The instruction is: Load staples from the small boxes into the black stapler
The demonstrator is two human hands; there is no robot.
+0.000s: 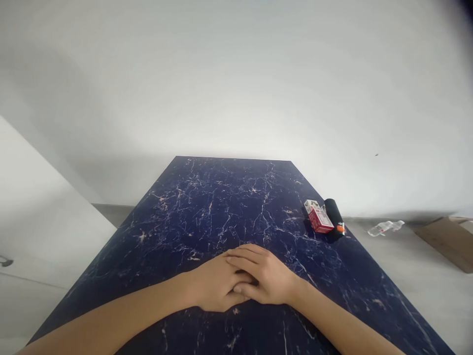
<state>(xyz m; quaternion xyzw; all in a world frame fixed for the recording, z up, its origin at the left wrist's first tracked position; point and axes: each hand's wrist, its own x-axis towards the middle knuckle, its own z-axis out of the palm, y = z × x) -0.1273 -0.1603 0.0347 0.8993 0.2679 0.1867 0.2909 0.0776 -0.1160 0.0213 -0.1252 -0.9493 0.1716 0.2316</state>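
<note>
My left hand (218,283) rests on the dark blue marbled table (221,207), palm down. Over it lies my right hand (271,276), its fingers stretched across the back of the left hand and its thumb toward the near side. Part of the left hand's fingers shows extended under the right palm; the tips are hidden. No object is seen in either hand. Beyond the right hand, near the table's right edge, are a red and white box (320,217) and a black cylinder (333,214) with an orange mark at its near end.
A pale wall (236,88) stands behind the table's far edge. On the floor to the right lie a clear plastic bottle (384,228) and a cardboard box (445,241). At the left is a white panel (37,207) with a dark handle-like piece (6,262).
</note>
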